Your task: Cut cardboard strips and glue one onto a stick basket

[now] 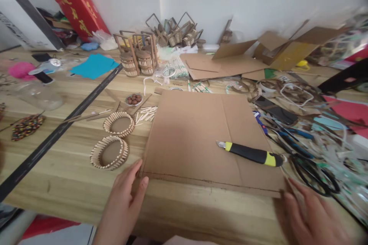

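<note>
A flat sheet of brown cardboard (189, 134) lies on the wooden table in front of me. On its right part rests a black and yellow utility knife (253, 153), its short blade showing at the left end. My left hand (125, 195) is at the sheet's near left corner, thumb and fingers apart, with nothing in it. At the near right corner is my right hand (312, 212), slightly blurred, its fingers stretched out beside the edge. Whether either hand presses on the cardboard I cannot tell. Left of the sheet are two round stick-walled baskets (110, 153).
Small sticks (148, 113) and a bowl of brown balls (134, 100) lie beyond the baskets. Scissors (313, 176), a phone (276, 109) and tangled strips crowd the right. Small handled baskets (138, 59) and a cardboard box (293, 49) stand at the back.
</note>
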The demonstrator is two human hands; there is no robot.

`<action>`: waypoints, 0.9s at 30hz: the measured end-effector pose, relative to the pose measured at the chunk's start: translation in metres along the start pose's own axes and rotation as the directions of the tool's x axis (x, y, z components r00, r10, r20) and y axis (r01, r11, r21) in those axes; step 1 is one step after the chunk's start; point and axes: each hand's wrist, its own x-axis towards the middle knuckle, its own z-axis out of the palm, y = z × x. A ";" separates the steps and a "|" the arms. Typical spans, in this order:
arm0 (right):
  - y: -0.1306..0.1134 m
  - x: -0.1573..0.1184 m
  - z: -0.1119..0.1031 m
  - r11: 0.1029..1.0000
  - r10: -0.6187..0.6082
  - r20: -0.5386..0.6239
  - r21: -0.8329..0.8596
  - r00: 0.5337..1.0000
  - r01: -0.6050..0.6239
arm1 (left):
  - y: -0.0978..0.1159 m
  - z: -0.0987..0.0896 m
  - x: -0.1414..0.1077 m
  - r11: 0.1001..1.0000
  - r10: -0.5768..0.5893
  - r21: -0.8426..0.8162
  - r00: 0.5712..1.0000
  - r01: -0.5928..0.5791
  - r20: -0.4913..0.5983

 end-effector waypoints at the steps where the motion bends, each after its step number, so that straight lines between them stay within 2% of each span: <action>1: -0.005 -0.013 0.004 0.997 0.073 -0.012 0.006 0.997 -0.073 | -0.002 0.000 0.000 1.000 -0.016 -0.019 1.000 0.016 0.004; 3: -0.018 -0.029 0.012 0.989 0.145 -0.043 0.014 0.989 -0.144 | -0.008 -0.001 0.000 0.994 -0.067 -0.081 0.996 0.071 0.052; 6: -0.029 -0.033 0.014 0.978 0.200 -0.026 0.060 0.979 -0.198 | -0.015 -0.003 0.000 0.936 -0.166 -0.282 0.970 0.212 0.179; 8: -0.030 -0.030 0.011 0.965 0.244 0.016 0.097 0.970 -0.245 | -0.015 -0.006 0.003 0.822 -0.246 -0.463 0.940 0.332 0.237; 10: -0.029 -0.028 0.005 0.946 0.291 0.050 0.134 0.955 -0.295 | -0.010 -0.007 0.007 0.652 -0.328 -0.626 0.904 0.428 0.275; 13: -0.028 -0.029 -0.001 0.904 0.371 0.102 0.187 0.923 -0.385 | 0.001 -0.005 0.014 0.422 -0.404 -0.728 0.831 0.540 0.382; 16: -0.026 -0.033 -0.002 0.839 0.467 0.108 0.260 0.878 -0.478 | 0.011 0.002 0.015 0.304 -0.442 -0.724 0.765 0.619 0.468; 19: -0.025 -0.035 -0.005 0.765 0.530 0.101 0.372 0.842 -0.526 | 0.024 0.014 0.013 0.225 -0.416 -0.725 0.737 0.651 0.533; 21: -0.026 -0.033 -0.008 0.689 0.556 0.150 0.468 0.818 -0.554 | 0.037 0.024 0.010 0.182 -0.395 -0.731 0.730 0.657 0.558; 23: -0.030 -0.030 -0.011 0.562 0.587 0.214 0.586 0.781 -0.584 | 0.051 0.032 0.009 0.166 -0.393 -0.733 0.726 0.660 0.565; 27: -0.049 -0.031 -0.005 0.178 0.659 0.339 0.798 0.672 -0.576 | 0.076 0.039 0.009 0.143 -0.449 -0.734 0.704 0.664 0.550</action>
